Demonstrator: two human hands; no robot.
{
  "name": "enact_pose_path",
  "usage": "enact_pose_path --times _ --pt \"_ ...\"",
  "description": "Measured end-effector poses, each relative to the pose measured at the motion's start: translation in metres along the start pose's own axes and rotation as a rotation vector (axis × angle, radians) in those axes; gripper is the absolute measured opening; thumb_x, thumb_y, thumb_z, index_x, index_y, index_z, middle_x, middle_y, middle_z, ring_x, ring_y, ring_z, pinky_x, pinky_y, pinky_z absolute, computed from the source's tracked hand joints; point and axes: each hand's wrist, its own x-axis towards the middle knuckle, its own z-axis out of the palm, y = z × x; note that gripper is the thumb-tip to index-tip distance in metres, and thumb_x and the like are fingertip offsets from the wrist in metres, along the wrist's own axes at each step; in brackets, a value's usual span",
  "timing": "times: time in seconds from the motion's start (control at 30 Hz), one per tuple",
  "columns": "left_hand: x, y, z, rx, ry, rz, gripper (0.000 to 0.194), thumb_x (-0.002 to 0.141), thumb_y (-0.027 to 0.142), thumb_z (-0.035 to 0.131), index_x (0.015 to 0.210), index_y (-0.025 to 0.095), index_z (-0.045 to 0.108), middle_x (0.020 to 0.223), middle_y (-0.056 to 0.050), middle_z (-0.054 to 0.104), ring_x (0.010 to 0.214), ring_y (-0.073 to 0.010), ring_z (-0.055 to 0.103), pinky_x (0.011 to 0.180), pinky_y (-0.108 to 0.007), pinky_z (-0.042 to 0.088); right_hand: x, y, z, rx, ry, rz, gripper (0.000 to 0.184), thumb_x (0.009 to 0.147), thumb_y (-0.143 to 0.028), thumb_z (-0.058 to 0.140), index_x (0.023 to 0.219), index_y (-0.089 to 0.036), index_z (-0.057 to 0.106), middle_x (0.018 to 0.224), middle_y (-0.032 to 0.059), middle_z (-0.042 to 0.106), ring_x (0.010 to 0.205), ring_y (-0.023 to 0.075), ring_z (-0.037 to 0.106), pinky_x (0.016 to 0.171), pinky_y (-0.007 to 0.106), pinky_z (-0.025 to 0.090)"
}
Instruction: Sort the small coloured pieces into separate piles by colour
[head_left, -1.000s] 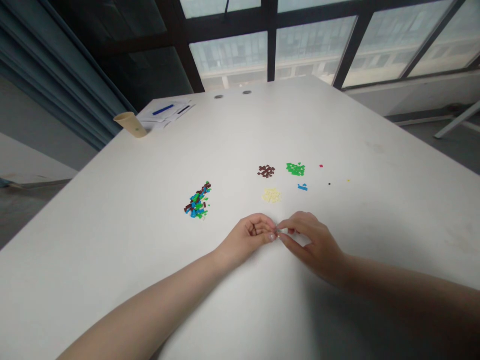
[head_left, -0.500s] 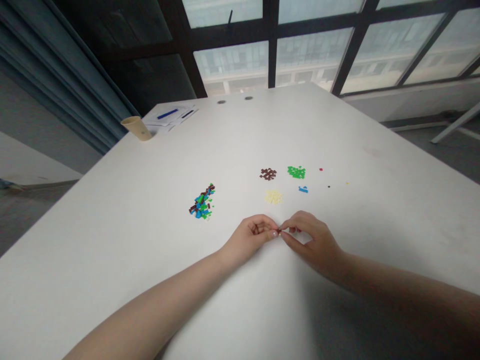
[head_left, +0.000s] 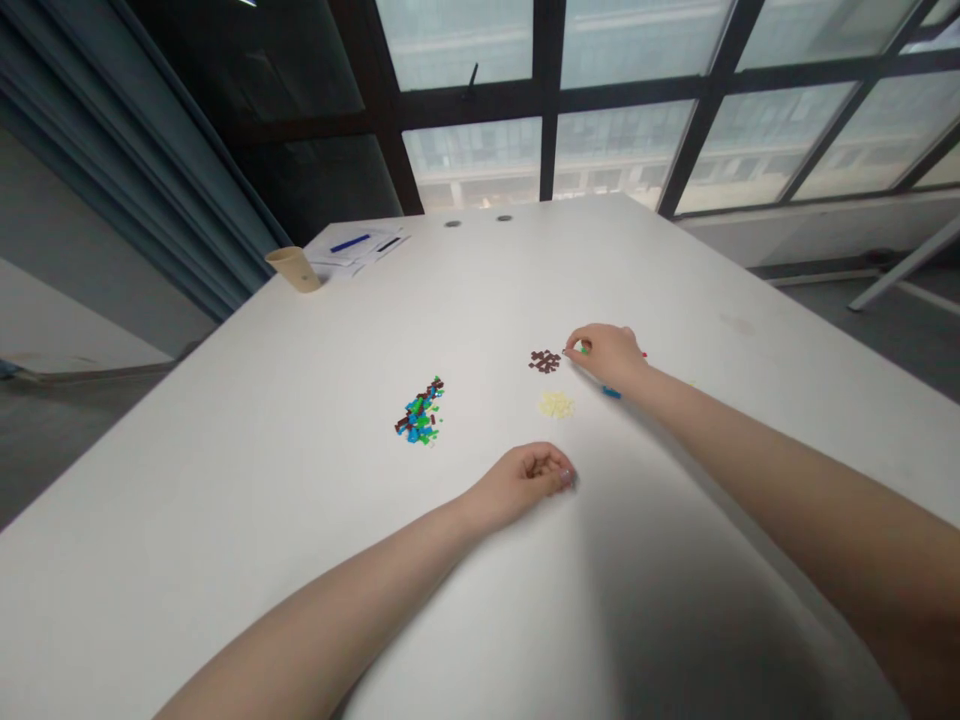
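- Closest is the left hand (head_left: 523,483), curled into a loose fist with its knuckles up, resting on the white table (head_left: 225,520). Nothing shows in it, but the curled fingers would hide anything small, so I cannot tell whether it holds a piece.
- The right hand (head_left: 606,357) reaches further out, its fingertips drawn together in a narrow pinch on one small green brick (head_left: 581,347), which is only partly visible.
- Left of both hands lies one mixed heap of tiny blue, green and brown bricks (head_left: 418,411), too many and too tightly packed to count.
- Just left of the right fingertips is one small pile of brown bricks (head_left: 544,361). Nearer the person, one pile of cream bricks (head_left: 556,404) sits just below it.
- A few blue bricks (head_left: 611,392) lie just under the right wrist, and one red brick (head_left: 643,354) sits just past the right hand.
- At the far left corner of the table stands one tan paper cup (head_left: 294,270), tilted in the view, beside a few loose sheets of paper (head_left: 358,250).
- Two pens lie on the sheets: one blue pen (head_left: 349,243) and one dark pen (head_left: 388,244).
- Two round holes (head_left: 452,224) sit near the far edge of the table, in front of a dark-framed window (head_left: 547,100).
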Motion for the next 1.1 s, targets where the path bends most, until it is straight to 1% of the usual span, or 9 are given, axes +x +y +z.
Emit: enact_pose_path --times 0.17,0.43,0.6,0.67,0.73,0.8,0.9,1.0,1.1 --pt "0.0 -0.001 0.001 0.006 -0.005 0.001 0.031 0.069 0.041 0.063 0.079 0.013 0.059 0.069 -0.002 0.057 0.062 -0.0089 0.048 0.061 -0.021 0.034 0.031 -0.001 0.017 -0.083 -0.081 0.031 0.015 0.076 -0.025 0.053 0.075 -0.021 0.067 0.083 0.0061 0.066 0.079 0.0197 0.053 0.074 0.035 0.026" --pt "0.001 0.0 0.002 0.015 -0.011 -0.015 0.03 0.07 0.04 0.062 0.08 0.012 0.059 0.071 -0.003 0.058 0.064 -0.0094 0.049 0.062 -0.022 0.036 0.032 -0.006 0.021 -0.103 -0.147 0.001 0.017 0.076 -0.019 0.052 0.076 -0.022 0.069 0.085 0.0064 0.067 0.083 0.0205 0.055 0.077 0.037 0.024" --pt "0.0 0.0 0.002 0.049 -0.013 0.018 0.026 0.075 0.036 0.056 0.083 0.011 0.058 0.071 -0.005 0.059 0.065 -0.0108 0.052 0.064 -0.023 0.039 0.028 -0.007 0.011 -0.062 -0.074 -0.041 0.022 0.079 -0.018 0.046 0.086 -0.022 0.067 0.093 0.006 0.066 0.087 0.0212 0.054 0.079 0.037 0.026" --pt "-0.002 0.005 -0.003 0.203 0.008 0.07 0.023 0.08 0.033 0.048 0.087 0.013 0.058 0.075 -0.006 0.061 0.066 -0.0119 0.053 0.064 -0.024 0.04 0.021 -0.01 0.001 -0.038 -0.016 -0.053 0.027 0.081 -0.019 0.041 0.094 -0.021 0.064 0.094 0.0059 0.065 0.086 0.0198 0.054 0.077 0.035 0.028" --pt "-0.005 0.015 -0.013 0.529 0.122 0.138 0.021 0.083 0.027 0.041 0.089 0.016 0.058 0.078 -0.006 0.061 0.07 -0.014 0.053 0.066 -0.026 0.04 0.004 -0.014 -0.009 0.032 0.049 -0.104 0.028 0.083 -0.02 0.038 0.097 -0.02 0.062 0.088 0.0054 0.065 0.077 0.0174 0.055 0.072 0.031 0.032" --pt "-0.008 0.027 -0.027 0.957 0.325 0.155 0.022 0.082 0.021 0.039 0.087 0.017 0.06 0.082 -0.008 0.061 0.077 -0.0179 0.052 0.071 -0.03 0.038 -0.024 -0.022 -0.018 0.149 0.112 -0.222 0.025 0.082 -0.021 0.039 0.093 -0.018 0.062 0.08 0.0046 0.064 0.068 0.0153 0.053 0.065 0.027 0.034" --pt "-0.011 0.042 -0.051 1.438 0.576 -0.048 0.027 0.081 0.013 0.033 0.087 0.012 0.06 0.091 -0.014 0.058 0.087 -0.025 0.051 0.074 -0.035 0.037 -0.085 -0.036 -0.024 0.159 0.075 -0.454 0.019 0.081 -0.019 0.042 0.081 -0.017 0.061 0.07 0.0045 0.061 0.065 0.015 0.049 0.065 0.028 0.032" --pt "-0.012 0.046 -0.07 1.639 0.731 -0.213 0.033 0.08 0.008 0.028 0.095 0.011 0.058 0.098 -0.016 0.056 0.092 -0.0281 0.049 0.072 -0.037 0.037 -0.145 -0.05 -0.02 0.099 -0.074 -0.609 0.017 0.08 -0.017 0.043 0.071 -0.018 0.057 0.059 0.0022 0.052 0.061 0.0151 0.042 0.061 0.03 0.027" --pt "-0.012 0.043 -0.08 1.717 0.776 -0.249 0.036 0.081 0.009 0.026 0.095 0.012 0.059 0.1 -0.016 0.056 0.093 -0.0286 0.047 0.071 -0.038 0.036 -0.178 -0.057 -0.009 0.173 -0.184 -0.614 0.015 0.078 -0.014 0.044 0.068 -0.019 0.053 0.059 0.0008 0.05 0.06 0.0138 0.038 0.061 0.03 0.026"
